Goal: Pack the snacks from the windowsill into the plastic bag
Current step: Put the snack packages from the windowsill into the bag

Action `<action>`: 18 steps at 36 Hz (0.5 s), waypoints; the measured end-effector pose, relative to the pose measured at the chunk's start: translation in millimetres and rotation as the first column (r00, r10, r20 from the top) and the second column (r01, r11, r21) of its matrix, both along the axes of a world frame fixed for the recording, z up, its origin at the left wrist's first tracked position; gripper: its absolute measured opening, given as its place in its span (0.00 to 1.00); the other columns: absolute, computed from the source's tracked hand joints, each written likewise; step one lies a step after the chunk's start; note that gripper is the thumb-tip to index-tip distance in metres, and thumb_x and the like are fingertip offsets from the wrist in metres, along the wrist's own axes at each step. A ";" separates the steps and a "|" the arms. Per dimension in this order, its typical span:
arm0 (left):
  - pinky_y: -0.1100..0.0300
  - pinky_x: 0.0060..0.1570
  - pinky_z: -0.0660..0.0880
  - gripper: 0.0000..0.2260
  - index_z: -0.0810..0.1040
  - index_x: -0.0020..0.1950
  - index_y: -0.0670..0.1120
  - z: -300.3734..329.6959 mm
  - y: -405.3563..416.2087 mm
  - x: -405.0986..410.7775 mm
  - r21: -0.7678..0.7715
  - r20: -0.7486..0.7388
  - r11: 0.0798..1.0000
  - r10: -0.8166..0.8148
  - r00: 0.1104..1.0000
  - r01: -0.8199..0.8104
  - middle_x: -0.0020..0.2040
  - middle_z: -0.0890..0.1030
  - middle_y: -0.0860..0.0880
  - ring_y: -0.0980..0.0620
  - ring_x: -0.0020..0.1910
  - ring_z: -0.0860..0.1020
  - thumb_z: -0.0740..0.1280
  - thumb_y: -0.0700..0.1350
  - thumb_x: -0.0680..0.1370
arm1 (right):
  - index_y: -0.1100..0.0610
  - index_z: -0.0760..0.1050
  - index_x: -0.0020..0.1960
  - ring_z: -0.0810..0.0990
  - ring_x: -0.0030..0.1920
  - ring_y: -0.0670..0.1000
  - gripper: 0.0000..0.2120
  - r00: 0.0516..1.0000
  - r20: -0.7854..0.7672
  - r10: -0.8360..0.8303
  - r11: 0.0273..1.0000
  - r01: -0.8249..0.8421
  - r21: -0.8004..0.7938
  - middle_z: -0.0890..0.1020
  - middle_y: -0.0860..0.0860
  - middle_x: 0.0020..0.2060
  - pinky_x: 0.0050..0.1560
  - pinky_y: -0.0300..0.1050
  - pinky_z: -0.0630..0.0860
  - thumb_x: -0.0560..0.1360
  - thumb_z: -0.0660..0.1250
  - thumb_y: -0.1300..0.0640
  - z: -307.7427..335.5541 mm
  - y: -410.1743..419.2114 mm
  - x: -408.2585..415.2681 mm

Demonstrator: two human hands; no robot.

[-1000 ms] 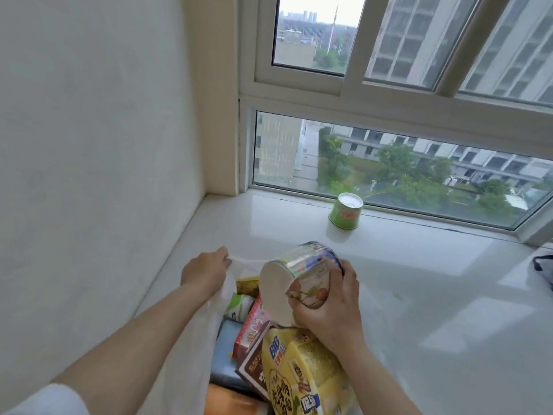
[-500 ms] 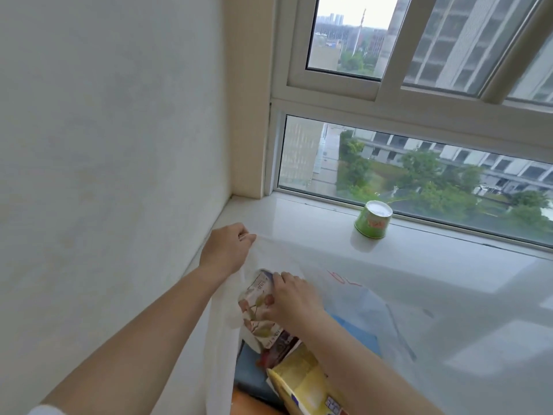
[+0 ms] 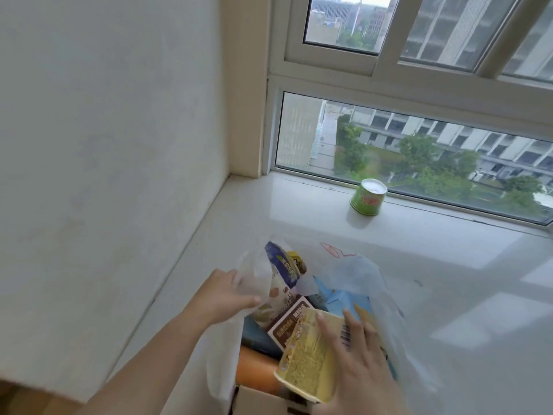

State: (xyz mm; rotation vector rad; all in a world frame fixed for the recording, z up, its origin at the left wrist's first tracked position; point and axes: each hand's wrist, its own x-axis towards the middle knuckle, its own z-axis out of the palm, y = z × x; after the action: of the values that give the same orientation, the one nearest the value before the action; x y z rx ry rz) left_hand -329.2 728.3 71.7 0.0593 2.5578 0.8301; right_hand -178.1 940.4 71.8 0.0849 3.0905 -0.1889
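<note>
On the windowsill, far side: green snack cup (image 3: 368, 197) stands upside down, wide end on the windowsill (image 3: 299, 217), against the window frame; the only snack seen outside the bag.
Bag: plastic bag (image 3: 353, 274) near edge, mouth open toward the window, stuffed with packets and boxes.
Left hand: left hand (image 3: 223, 296) pinches the bag's left rim, fingers closed on the film, holding the mouth open.
Right hand: right hand (image 3: 359, 351) lies flat, fingers spread, on the yellow noodle pack (image 3: 308, 360); pressing, not gripping, as far as I can tell.
Key relation: cup lies ahead of the bag and slightly right, well apart from both hands; its axis is vertical.
Nearer hand: right, and it is free, so the likely fetcher.
</note>
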 end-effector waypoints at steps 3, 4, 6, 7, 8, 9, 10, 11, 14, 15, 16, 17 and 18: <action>0.58 0.42 0.72 0.11 0.72 0.53 0.45 -9.5 -12.7 8.7 -0.110 -0.001 0.993 0.036 0.999 -0.036 0.55 0.75 0.43 0.47 0.47 0.76 0.63 0.51 0.77 | 0.37 0.52 0.72 0.57 0.68 0.54 0.53 1.000 0.011 -0.020 0.996 0.021 -0.091 0.58 0.49 0.66 0.68 0.56 0.66 0.48 0.61 0.32 13.1 -4.6 -9.9; 0.58 0.41 0.72 0.10 0.70 0.54 0.45 -11.0 -17.0 9.6 -0.106 0.014 0.992 0.076 0.997 -0.074 0.55 0.76 0.43 0.47 0.47 0.76 0.60 0.50 0.79 | 0.36 0.49 0.72 0.52 0.70 0.52 0.51 0.996 0.084 -0.040 0.982 0.055 -0.181 0.53 0.47 0.67 0.72 0.52 0.59 0.50 0.58 0.31 19.3 -5.7 -12.6; 0.58 0.36 0.72 0.08 0.68 0.55 0.45 -10.6 -23.5 9.8 -0.014 0.044 0.984 0.180 0.983 -0.180 0.51 0.77 0.44 0.49 0.42 0.78 0.59 0.49 0.81 | 0.36 0.51 0.72 0.53 0.71 0.51 0.50 0.991 0.093 -0.095 0.937 0.121 -0.329 0.53 0.47 0.68 0.72 0.48 0.58 0.50 0.58 0.30 29.3 -7.9 -20.0; 0.59 0.33 0.70 0.07 0.69 0.53 0.45 -5.8 -25.4 9.5 0.037 0.035 0.974 0.224 0.974 -0.226 0.47 0.78 0.45 0.51 0.38 0.78 0.59 0.48 0.81 | 0.36 0.53 0.71 0.55 0.70 0.50 0.49 0.991 0.082 -0.109 0.907 0.133 -0.399 0.55 0.47 0.68 0.71 0.47 0.60 0.51 0.59 0.30 32.4 -10.5 -24.8; 0.59 0.31 0.68 0.07 0.69 0.50 0.45 1.1 -26.7 8.8 0.084 0.013 0.962 0.260 0.966 -0.260 0.41 0.77 0.47 0.52 0.34 0.76 0.60 0.48 0.80 | 0.35 0.55 0.71 0.57 0.70 0.50 0.48 0.990 0.088 -0.109 0.870 0.138 -0.474 0.56 0.46 0.68 0.69 0.46 0.62 0.51 0.60 0.31 32.2 -14.4 -29.8; 0.60 0.30 0.66 0.07 0.70 0.48 0.45 9.6 -28.0 8.3 0.125 -0.003 0.950 0.287 0.958 -0.284 0.37 0.76 0.48 0.52 0.31 0.74 0.60 0.49 0.80 | 0.35 0.56 0.70 0.58 0.69 0.49 0.46 0.991 0.094 -0.096 0.831 0.132 -0.541 0.57 0.46 0.68 0.68 0.45 0.64 0.52 0.61 0.31 32.8 -20.1 -34.8; 0.60 0.29 0.65 0.08 0.72 0.46 0.45 17.9 -29.4 8.3 0.158 -0.010 0.943 0.298 0.955 -0.293 0.35 0.75 0.48 0.51 0.30 0.72 0.61 0.49 0.80 | 0.35 0.56 0.70 0.59 0.70 0.49 0.46 0.993 0.092 -0.075 0.804 0.115 -0.584 0.57 0.45 0.67 0.67 0.44 0.65 0.53 0.62 0.31 32.4 -27.3 -38.8; 0.60 0.29 0.64 0.09 0.73 0.46 0.44 25.8 -30.7 8.2 0.179 -0.014 0.941 0.295 0.955 -0.288 0.34 0.74 0.48 0.51 0.29 0.71 0.61 0.49 0.80 | 0.34 0.56 0.70 0.57 0.70 0.50 0.45 0.996 0.080 -0.044 0.802 0.083 -0.592 0.56 0.45 0.67 0.68 0.45 0.64 0.54 0.63 0.31 30.5 -35.4 -42.8; 0.60 0.30 0.64 0.11 0.76 0.48 0.43 41.5 -33.1 8.9 0.224 -0.024 0.935 0.288 0.957 -0.275 0.36 0.74 0.48 0.51 0.31 0.71 0.61 0.50 0.80 | 0.35 0.53 0.71 0.48 0.71 0.53 0.45 0.992 0.035 0.118 0.912 -0.095 -0.399 0.49 0.44 0.69 0.72 0.54 0.56 0.57 0.63 0.28 21.9 -65.2 -50.4; 0.60 0.31 0.65 0.11 0.77 0.50 0.42 44.1 -33.3 9.2 0.256 -0.006 0.924 0.294 0.956 -0.283 0.37 0.75 0.47 0.51 0.32 0.71 0.61 0.50 0.80 | 0.35 0.52 0.71 0.46 0.71 0.54 0.44 0.982 0.028 0.187 0.937 -0.170 -0.304 0.48 0.44 0.70 0.73 0.57 0.52 0.59 0.61 0.26 17.0 -75.1 -51.8; 0.60 0.31 0.65 0.11 0.77 0.51 0.42 46.6 -32.4 9.9 0.282 0.011 0.915 0.299 0.954 -0.289 0.38 0.75 0.47 0.50 0.32 0.71 0.61 0.50 0.80 | 0.35 0.52 0.71 0.45 0.71 0.55 0.42 0.971 0.040 0.236 0.943 -0.219 -0.252 0.47 0.44 0.71 0.73 0.59 0.50 0.60 0.58 0.25 10.4 -83.1 -54.5; 0.60 0.32 0.66 0.11 0.76 0.52 0.43 48.3 -31.1 10.4 0.293 0.024 0.912 0.293 0.956 -0.287 0.39 0.76 0.46 0.50 0.33 0.71 0.61 0.50 0.80 | 0.36 0.52 0.72 0.45 0.72 0.55 0.40 0.965 0.070 0.253 0.940 -0.228 -0.255 0.48 0.44 0.72 0.73 0.60 0.49 0.63 0.55 0.26 4.2 -88.4 -59.7; 0.60 0.32 0.66 0.11 0.76 0.51 0.43 49.8 -29.3 11.3 0.292 0.030 0.913 0.288 0.957 -0.284 0.39 0.76 0.46 0.49 0.33 0.71 0.61 0.50 0.80 | 0.38 0.54 0.73 0.47 0.73 0.55 0.36 0.964 0.111 0.240 0.932 -0.197 -0.306 0.50 0.45 0.73 0.73 0.59 0.50 0.67 0.53 0.28 -1.9 -89.9 -68.7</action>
State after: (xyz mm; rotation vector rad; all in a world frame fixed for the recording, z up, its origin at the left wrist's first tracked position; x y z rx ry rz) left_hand -317.9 699.0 121.5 -0.2253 2.4673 1.3226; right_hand -246.8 850.5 69.9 -0.2452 2.8580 -0.5965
